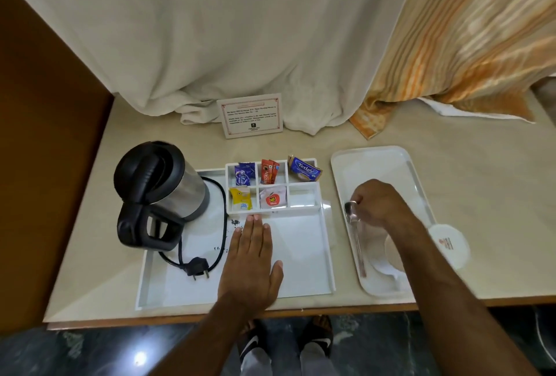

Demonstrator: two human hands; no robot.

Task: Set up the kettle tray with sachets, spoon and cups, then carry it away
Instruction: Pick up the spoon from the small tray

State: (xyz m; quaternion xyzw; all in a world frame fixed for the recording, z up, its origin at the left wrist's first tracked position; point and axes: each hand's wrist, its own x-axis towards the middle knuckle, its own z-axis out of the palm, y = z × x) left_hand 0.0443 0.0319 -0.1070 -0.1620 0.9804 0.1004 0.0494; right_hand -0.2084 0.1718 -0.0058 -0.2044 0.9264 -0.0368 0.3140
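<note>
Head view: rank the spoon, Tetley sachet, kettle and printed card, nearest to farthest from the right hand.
1. spoon, in the right hand over the side tray.
2. Tetley sachet, top-right compartment, up-left of the hand.
3. printed card, standing at the back by the curtain.
4. kettle, far left of the tray.

The kettle tray [301, 255] was white, as was the second tray [376, 162] beside it. The kettle [159, 186] had a silver steel body with a black lid, handle and cord. Sachets showed purple-blue [244, 174], red-orange [269, 171], dark blue [304, 167], yellow [240, 198] and pale with a red-orange emblem [273, 198]. The desk [481, 195] was cream. One curtain [210, 29] was plain off-white, the other [466, 29] striped orange and cream. The spoon [355, 225] was silver.
</note>
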